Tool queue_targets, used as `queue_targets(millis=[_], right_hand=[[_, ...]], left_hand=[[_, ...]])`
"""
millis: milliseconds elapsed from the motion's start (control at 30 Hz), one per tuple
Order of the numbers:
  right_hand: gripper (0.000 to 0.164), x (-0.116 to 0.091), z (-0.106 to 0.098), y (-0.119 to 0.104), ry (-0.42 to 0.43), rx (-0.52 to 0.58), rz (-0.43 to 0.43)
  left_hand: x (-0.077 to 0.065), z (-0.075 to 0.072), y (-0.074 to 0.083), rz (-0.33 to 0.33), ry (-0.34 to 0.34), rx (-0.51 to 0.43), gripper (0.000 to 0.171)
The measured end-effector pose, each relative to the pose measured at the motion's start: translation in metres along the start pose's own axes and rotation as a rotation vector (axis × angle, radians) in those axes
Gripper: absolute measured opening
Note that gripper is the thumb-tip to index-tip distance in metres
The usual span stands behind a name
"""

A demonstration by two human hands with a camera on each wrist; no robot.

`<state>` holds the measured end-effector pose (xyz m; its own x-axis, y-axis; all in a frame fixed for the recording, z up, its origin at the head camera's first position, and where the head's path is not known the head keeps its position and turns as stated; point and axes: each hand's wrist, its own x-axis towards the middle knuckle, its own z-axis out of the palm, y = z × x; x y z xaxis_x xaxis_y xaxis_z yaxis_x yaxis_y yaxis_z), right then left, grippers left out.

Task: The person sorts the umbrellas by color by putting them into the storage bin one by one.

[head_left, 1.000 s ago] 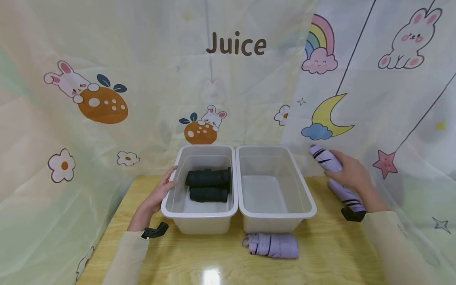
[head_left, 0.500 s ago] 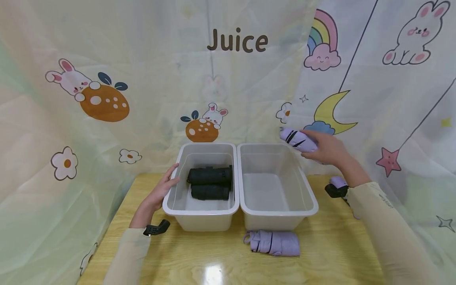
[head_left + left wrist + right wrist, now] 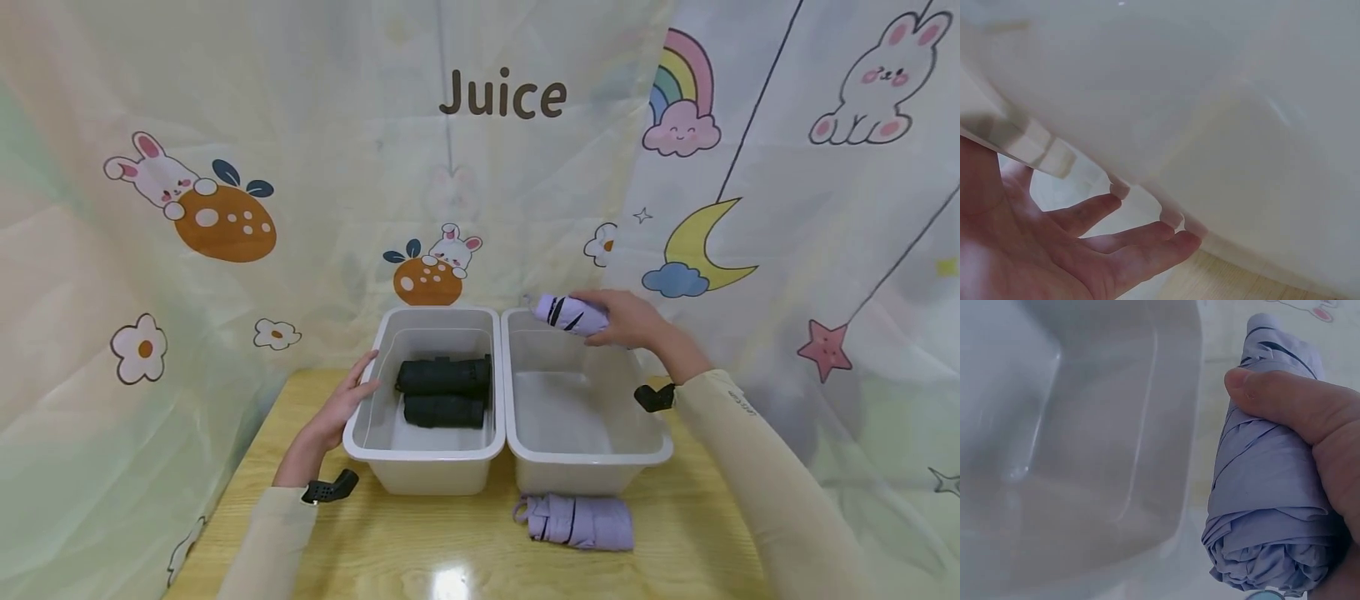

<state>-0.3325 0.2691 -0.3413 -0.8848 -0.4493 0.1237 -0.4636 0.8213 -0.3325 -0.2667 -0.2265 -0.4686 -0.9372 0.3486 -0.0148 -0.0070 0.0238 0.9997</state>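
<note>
In the head view my right hand (image 3: 626, 319) holds a folded purple umbrella (image 3: 572, 315) above the back of the right grey bin (image 3: 592, 458). The right wrist view shows my thumb (image 3: 1266, 394) lying across the umbrella's rolled fabric (image 3: 1266, 469), beside the bin's rim. My left hand (image 3: 337, 412) rests against the left rim of the left grey bin (image 3: 420, 456). Its extended fingers (image 3: 1147, 253) touch the bin's outer wall in the left wrist view. Inside that bin lie two folded black umbrellas (image 3: 442, 377), side by side.
Another folded purple umbrella (image 3: 581, 522) lies on the wooden table (image 3: 375, 550) in front of the right bin. The bins stand rim to rim. Behind them hangs a printed curtain (image 3: 330, 208).
My right hand has carried the purple umbrella leftward from the table's right side to over the right bin. A purple umbrella at far right is now hidden by my arm. The left hand stays put.
</note>
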Motion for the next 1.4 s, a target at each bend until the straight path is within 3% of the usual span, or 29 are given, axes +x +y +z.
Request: queue_targets(millis=[200,433,733,967,1067,1233,1400], right_hand=[[0.077,0.015,0.019,0.0,-0.03,0.013,-0.002],[0.075,0.027,0.042,0.01,-0.056,-0.088,-0.022],[0.066,0.038,0.071,0.024,-0.076,-0.074,-0.006],[0.071,0.042,0.085,0.026,-0.156,0.056,0.081],[0.074,0.046,0.091,0.029,-0.18,0.074,0.069],[0.075,0.052,0.104,0.034,-0.2,0.011,0.032],[0.071,0.051,0.117,0.032,-0.22,0.084,0.037]], left_hand=[[0.001,0.001,0.0,0.019,-0.001,0.003,0.062],[0.006,0.0,0.001,0.024,-0.009,0.004,0.06],[0.005,0.001,-0.001,0.022,-0.009,-0.012,0.06],[0.002,0.0,-0.003,0.018,0.002,-0.007,0.062],[0.001,-0.002,-0.003,0.017,0.006,-0.005,0.063],[0.001,-0.002,-0.001,0.018,0.006,-0.011,0.062],[0.001,0.0,-0.004,0.008,0.01,-0.013,0.061]])
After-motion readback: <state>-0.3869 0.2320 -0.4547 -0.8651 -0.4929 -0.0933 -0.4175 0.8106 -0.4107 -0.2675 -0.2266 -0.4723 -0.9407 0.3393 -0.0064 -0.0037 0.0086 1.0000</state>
